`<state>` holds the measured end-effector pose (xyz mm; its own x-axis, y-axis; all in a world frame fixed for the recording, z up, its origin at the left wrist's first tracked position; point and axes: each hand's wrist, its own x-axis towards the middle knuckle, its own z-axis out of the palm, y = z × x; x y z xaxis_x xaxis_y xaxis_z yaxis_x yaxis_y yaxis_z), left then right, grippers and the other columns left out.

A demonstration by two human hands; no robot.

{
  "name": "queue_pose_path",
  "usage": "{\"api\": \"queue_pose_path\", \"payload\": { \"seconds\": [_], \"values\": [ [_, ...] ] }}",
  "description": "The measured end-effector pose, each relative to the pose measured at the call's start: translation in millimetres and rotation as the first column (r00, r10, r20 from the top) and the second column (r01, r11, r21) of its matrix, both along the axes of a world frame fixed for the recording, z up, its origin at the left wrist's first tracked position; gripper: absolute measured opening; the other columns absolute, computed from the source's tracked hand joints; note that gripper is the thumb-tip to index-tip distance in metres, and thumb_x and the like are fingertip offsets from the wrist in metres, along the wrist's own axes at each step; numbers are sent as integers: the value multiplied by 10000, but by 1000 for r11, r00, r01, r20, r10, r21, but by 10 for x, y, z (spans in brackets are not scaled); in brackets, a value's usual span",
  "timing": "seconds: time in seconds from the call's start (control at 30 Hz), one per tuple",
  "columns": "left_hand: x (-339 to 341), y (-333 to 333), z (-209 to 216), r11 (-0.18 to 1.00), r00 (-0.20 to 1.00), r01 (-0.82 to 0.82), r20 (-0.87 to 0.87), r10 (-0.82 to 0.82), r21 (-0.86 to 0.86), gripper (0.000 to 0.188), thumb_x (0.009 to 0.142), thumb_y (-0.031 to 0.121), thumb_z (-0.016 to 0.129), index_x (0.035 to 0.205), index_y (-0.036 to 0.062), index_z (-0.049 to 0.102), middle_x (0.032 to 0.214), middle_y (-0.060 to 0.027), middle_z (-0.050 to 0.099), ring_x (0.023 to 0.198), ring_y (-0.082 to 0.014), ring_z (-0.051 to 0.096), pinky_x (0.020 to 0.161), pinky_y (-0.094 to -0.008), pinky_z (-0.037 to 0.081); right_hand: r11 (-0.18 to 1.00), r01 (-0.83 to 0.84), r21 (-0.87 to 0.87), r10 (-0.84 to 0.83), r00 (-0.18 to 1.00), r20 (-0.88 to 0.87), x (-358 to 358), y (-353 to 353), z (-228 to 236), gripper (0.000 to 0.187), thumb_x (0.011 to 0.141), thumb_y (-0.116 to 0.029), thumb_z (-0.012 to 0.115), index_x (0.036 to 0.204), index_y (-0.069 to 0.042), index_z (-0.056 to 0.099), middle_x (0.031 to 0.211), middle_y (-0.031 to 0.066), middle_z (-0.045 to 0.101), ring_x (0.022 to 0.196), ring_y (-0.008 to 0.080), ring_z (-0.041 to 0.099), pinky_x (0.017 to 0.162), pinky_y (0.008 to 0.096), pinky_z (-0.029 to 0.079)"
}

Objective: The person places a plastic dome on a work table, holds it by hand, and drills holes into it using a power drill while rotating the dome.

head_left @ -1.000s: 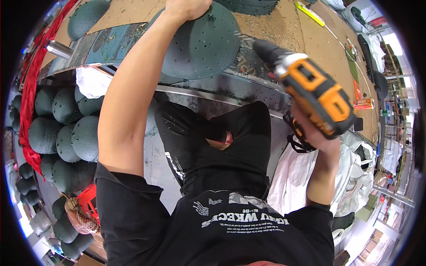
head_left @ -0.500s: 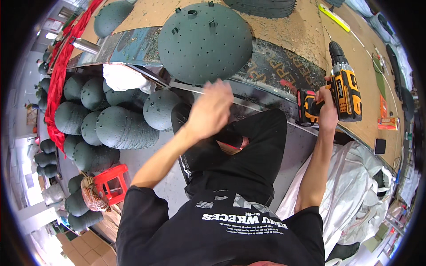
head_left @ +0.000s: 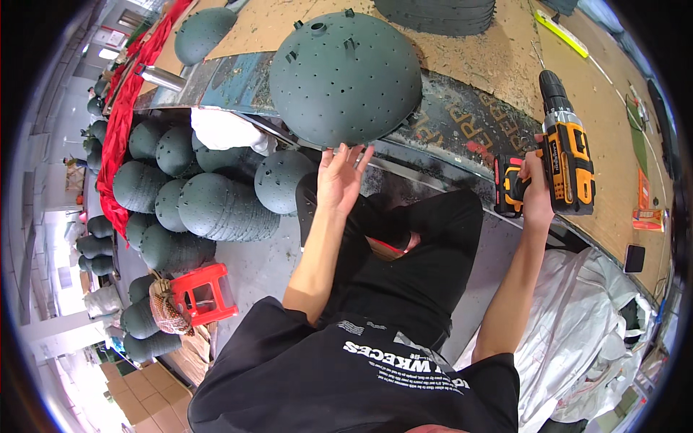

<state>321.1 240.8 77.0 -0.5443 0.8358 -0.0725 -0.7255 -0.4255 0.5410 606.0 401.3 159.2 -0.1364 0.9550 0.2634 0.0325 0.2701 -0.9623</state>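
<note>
A dark green dome-shaped plastic shell, dotted with small holes, rests round side up on the bench's near edge. It has a short round collar and small tabs near its far side. My left hand is palm up at the shell's near rim, fingers spread and fingertips at or just under the edge; whether they touch is hard to tell. In my right hand is a yellow and black cordless drill, held by its handle over the bench to the right. Its thin bit points away from me.
Stacks of similar green domes stand on the left, near a red plastic stool. A metal cylinder and another dome sit at the bench's far left. A phone lies right, above a white sack.
My left hand has turned from a blurred, back-up pose to palm up with fingers spread by the shell's rim. The right hand keeps the drill. The whole view has shifted slightly.
</note>
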Motion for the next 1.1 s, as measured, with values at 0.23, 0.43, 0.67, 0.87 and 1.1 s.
{"api": "queue_pose_path", "payload": {
  "seconds": [0.23, 0.43, 0.67, 0.87, 1.1],
  "values": [
    [72, 359, 199, 994, 1000, -13, 17, 11, 112, 216, 986, 259, 582, 1176, 160, 554, 1191, -26, 617, 1194, -228, 534, 1107, -524, 388, 1000, 4, -2, -4, 999, -33, 32, 8, -61, 306, 894, -36, 572, 1192, 34, 566, 726, -4, 511, 619, 68, 469, 591, 232, 401],
    [-177, 375, 391, 982, 980, -64, -177, 96, 178, 260, 963, 281, 616, 1185, 202, 506, 1314, -9, 566, 1229, -255, 543, 1038, -568, 439, 999, 43, 28, -41, 998, -57, 3, -59, -4, 280, 880, -22, 587, 1153, 35, 597, 721, -3, 528, 606, 66, 485, 588, 232, 415],
    [-498, 119, 465, 987, 980, -32, -188, 61, 155, 412, 942, 314, 643, 1314, 198, 511, 1356, -18, 552, 1246, -265, 536, 978, -483, 497, 999, 36, 0, -36, 997, -61, 23, -60, 2, 274, 892, -23, 573, 1159, 33, 589, 720, -10, 524, 608, 60, 475, 593, 225, 410],
    [-981, 38, 313, 993, 977, -27, -214, 3, -113, 358, 1012, 342, 523, 1262, 88, 557, 1252, -55, 636, 1119, -210, 623, 931, -371, 519, 999, 21, 41, -19, 999, -46, -20, -38, 24, 271, 882, -9, 572, 1151, 27, 588, 721, -10, 509, 604, 63, 461, 571, 231, 388],
    [-1489, -93, 446, 746, 813, -228, -543, -208, -626, 362, 1001, 336, 564, 1166, 14, 556, 1075, -104, 640, 937, -150, 633, 855, -343, 547, 1000, 11, 13, -10, 999, -33, 15, -2, -36, 287, 875, 4, 573, 1161, 35, 588, 709, -5, 505, 605, 68, 466, 573, 228, 393]
  ]
}}
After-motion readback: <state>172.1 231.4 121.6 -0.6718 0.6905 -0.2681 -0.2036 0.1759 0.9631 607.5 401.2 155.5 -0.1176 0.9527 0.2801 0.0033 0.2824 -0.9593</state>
